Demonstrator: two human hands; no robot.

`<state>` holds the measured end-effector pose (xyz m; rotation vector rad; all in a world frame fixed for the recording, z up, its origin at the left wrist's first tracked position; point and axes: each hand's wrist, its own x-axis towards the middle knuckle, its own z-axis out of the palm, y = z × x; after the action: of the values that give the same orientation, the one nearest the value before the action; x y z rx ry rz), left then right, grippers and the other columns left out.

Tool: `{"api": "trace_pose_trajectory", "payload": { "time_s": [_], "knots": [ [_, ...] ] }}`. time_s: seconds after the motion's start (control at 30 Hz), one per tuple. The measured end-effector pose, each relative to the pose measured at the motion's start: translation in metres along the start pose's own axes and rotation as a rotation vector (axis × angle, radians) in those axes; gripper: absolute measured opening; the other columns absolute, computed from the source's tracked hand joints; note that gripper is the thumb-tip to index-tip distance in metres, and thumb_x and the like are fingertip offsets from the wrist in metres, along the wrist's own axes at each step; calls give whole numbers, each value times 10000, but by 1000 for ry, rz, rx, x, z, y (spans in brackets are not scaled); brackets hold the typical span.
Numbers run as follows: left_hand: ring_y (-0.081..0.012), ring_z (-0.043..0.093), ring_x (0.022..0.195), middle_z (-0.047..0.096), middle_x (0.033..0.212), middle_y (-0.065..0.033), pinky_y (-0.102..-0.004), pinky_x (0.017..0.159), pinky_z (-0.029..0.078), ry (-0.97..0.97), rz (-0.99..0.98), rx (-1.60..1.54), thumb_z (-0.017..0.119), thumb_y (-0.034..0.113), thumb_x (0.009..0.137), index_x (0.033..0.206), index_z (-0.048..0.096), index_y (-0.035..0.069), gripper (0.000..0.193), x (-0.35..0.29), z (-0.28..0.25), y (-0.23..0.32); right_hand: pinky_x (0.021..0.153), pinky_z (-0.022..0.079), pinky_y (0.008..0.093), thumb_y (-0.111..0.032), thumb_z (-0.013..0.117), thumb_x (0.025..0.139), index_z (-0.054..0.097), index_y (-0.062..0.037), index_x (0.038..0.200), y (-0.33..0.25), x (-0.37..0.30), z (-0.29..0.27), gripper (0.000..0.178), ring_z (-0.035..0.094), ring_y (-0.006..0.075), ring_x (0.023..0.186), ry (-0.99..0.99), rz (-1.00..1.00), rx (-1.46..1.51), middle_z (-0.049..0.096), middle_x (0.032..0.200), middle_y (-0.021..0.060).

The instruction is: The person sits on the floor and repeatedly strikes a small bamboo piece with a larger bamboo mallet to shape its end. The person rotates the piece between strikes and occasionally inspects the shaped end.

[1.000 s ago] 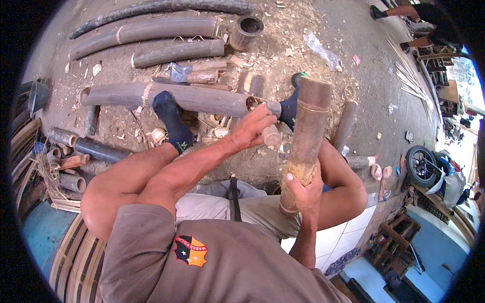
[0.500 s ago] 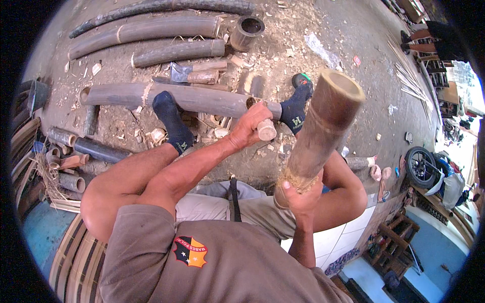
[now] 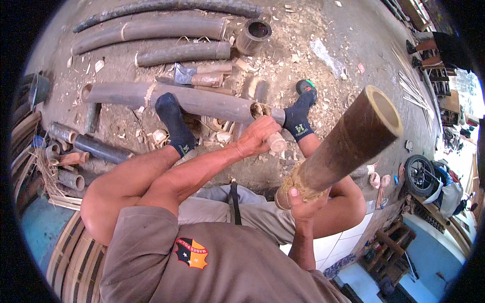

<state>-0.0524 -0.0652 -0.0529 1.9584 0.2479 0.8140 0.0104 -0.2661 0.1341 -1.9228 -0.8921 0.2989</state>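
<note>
My left hand is wrapped round a wooden-handled chisel; its round butt shows, while its blade is hidden behind my fingers. It stands at a rough cut hole near the right end of a long bamboo pole. My socked left foot and right foot rest against that pole. In my right hand is a thick bamboo mallet, gripped low beside a fibrous wrapping. Its wide, hollow-looking end is raised to the right, apart from the chisel.
More bamboo poles lie across the far floor, with a short upright bamboo tube at their right. Wood chips litter the ground. Cut bamboo pieces are piled at the left. A wheel and another person's legs are at the right.
The bamboo mallet has tilted and swung to the right, away from the chisel. My left hand keeps its grip at the hole. The whole view has shifted slightly.
</note>
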Motion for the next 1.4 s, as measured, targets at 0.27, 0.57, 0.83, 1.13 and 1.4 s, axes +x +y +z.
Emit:
{"api": "trace_pose_trajectory", "payload": {
  "time_s": [0.27, 0.57, 0.83, 1.13, 1.4],
  "knots": [
    [-384, 555, 959, 526, 979, -147, -472, 847, 445, 10, 133, -41, 764, 71, 655, 1094, 595, 56, 471, 26, -5, 14, 1048, 512, 448, -259, 882, 785, 432, 45, 1485, 4, -7, -9, 886, 662, 326, 1200, -37, 240, 49, 652, 1316, 210],
    [-369, 567, 949, 552, 968, -124, -455, 845, 455, -42, 81, -32, 813, 129, 696, 1079, 603, 64, 441, 25, -8, 2, 1028, 517, 456, -228, 901, 736, 434, 17, 1508, 9, -12, -5, 935, 669, 346, 1171, -119, 259, -45, 662, 1278, 214],
    [-366, 573, 930, 564, 953, -123, -455, 821, 453, 44, 58, -76, 840, 155, 720, 1038, 606, 60, 406, 29, -11, 7, 1056, 489, 417, -269, 843, 836, 432, 49, 1468, -1, -6, -3, 818, 639, 273, 1183, -86, 225, 7, 641, 1297, 167],
    [-360, 597, 956, 586, 982, -122, -444, 854, 471, 109, -32, -108, 853, 168, 726, 1033, 598, 60, 413, 32, -10, 13, 1037, 525, 439, -256, 895, 764, 428, 40, 1476, -1, 3, -3, 901, 685, 320, 1169, -88, 139, -37, 673, 1292, 212],
    [-348, 606, 973, 598, 1005, -116, -427, 863, 481, 214, -78, -185, 858, 193, 745, 1042, 605, 67, 410, 29, -9, 13, 1052, 525, 452, -274, 897, 780, 412, 41, 1485, 12, 5, 12, 912, 681, 306, 1203, -160, 213, -132, 665, 1322, 225]
  ]
}}
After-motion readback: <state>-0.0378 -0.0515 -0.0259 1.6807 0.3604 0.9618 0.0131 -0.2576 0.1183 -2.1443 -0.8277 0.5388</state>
